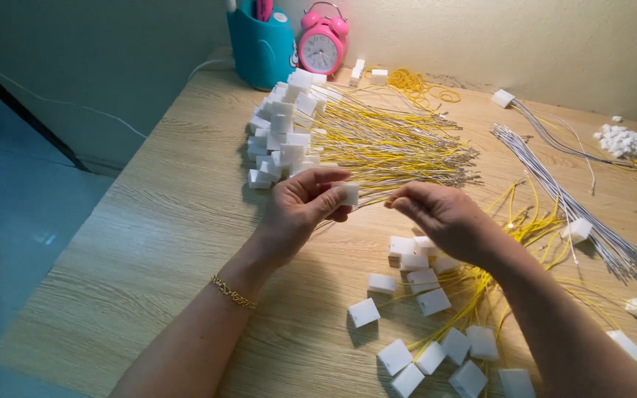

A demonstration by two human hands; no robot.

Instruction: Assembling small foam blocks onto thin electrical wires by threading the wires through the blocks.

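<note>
We hold a small white connector block (349, 194) in our left hand (300, 210), pinched between thumb and fingertips just above the table (171, 221). Our right hand (440, 214) has its grip narrowed on the thin yellow and white wires (374, 196) that run out of that block.

To do this well, we judge it best to keep the block steady and square in the left hand, and to guide the wires straight along their own line, not at a slant, so nothing kinks.

The big pile of finished wires (377, 144) lies just behind our hands. Loose white blocks (422, 280) lie near our right wrist, so we keep our sleeveless forearm off them.
</note>
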